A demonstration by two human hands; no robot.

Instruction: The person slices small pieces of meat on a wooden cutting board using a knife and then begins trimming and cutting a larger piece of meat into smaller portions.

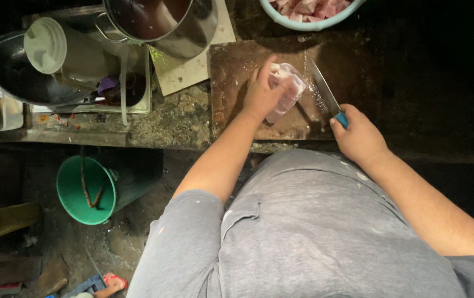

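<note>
A slab of pale pink raw meat point(287, 89) lies on a worn wooden cutting board point(231, 77). My left hand point(263, 91) presses on the meat's left side, fingers spread over it. My right hand point(358, 135) grips the blue handle of a knife point(325, 92), whose blade points up and to the left, its tip just right of the meat. A light blue bowl point(308, 25) of cut meat pieces sits at the far edge of the board.
To the left stand a steel pot point(193, 33), a dark wok point(11, 72), a pale lid point(45, 45) and a white tile point(179, 74). Below the counter edge a green bucket point(85, 190) sits on the dirty floor.
</note>
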